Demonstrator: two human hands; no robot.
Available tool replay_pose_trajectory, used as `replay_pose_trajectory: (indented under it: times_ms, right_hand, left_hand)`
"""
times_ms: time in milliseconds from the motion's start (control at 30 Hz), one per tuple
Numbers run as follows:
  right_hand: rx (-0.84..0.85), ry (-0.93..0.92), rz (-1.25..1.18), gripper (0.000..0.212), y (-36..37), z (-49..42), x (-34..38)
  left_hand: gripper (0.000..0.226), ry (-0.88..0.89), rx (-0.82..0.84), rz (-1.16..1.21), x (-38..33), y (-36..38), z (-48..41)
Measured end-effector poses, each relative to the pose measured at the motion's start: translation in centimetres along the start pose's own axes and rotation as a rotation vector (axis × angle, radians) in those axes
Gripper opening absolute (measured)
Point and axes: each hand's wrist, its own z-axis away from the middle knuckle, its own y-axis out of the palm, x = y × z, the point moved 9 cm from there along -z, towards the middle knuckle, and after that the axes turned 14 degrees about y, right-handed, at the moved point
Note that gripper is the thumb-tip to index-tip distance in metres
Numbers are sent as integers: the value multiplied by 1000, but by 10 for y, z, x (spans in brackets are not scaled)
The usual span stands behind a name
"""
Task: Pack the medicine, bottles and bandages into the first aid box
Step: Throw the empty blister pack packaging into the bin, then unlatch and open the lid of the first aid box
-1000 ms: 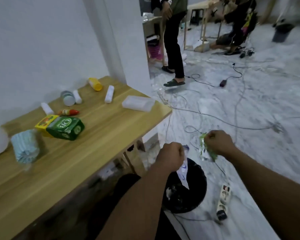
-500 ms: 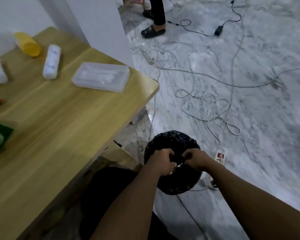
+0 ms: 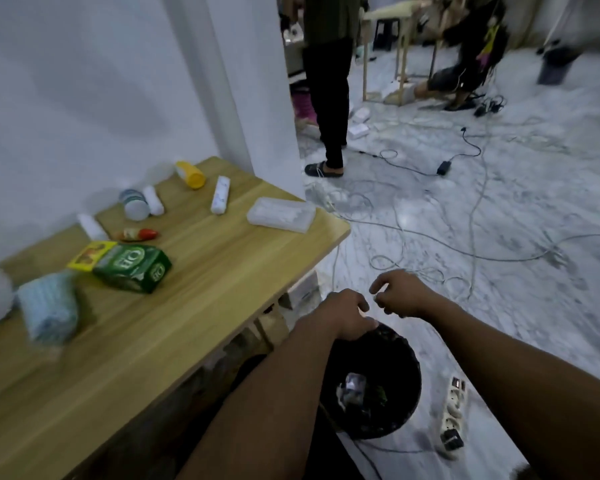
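Head view: my left hand [image 3: 343, 315] and right hand [image 3: 400, 294] hover over the black bin [image 3: 378, 386] on the floor, fingers loosely curled, holding nothing I can see. On the wooden table [image 3: 194, 306] lie the clear first aid box [image 3: 281, 214], a bandage roll [image 3: 220, 194], a yellow bottle [image 3: 190, 174] and a green carton [image 3: 132, 268]. A power strip [image 3: 452, 417] lies beside the bin.

Both bare forearms reach forward and down, close together. The left hand [image 3: 347, 315] and right hand [image 3: 400, 294] hang knuckles up, fingers loosely curled, holding nothing visible.
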Motion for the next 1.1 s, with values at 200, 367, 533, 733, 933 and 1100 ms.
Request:
replay_pose_trajectory:
  times_ms: [200, 367, 533, 733, 933, 1100]
  right_hand:
    - [-187, -248, -4, 16, -71, 91, 108]
    - [-227, -457, 29, 14, -98, 156, 209]
    - [-181, -624, 71, 16, -65, 197, 313]
    - [-22, -812, 140, 17, 35, 239, 423]
    - [73, -967, 178, 20, 140, 268, 500]
    - [78, -1032, 179, 43, 206, 269, 538]
  left_hand:
    - [35, 78, -140, -1, -53, -97, 81]
    - [29, 60, -353, -45, -54, -185, 158]
    - [19, -22, -618, -152, -12, -263, 250]
    - [18, -203, -904, -191, 76, -320, 376]
    - [24, -392, -1128, -205, 173, -336, 479]
    - [42, -546, -1169, -276, 235, -336, 513]
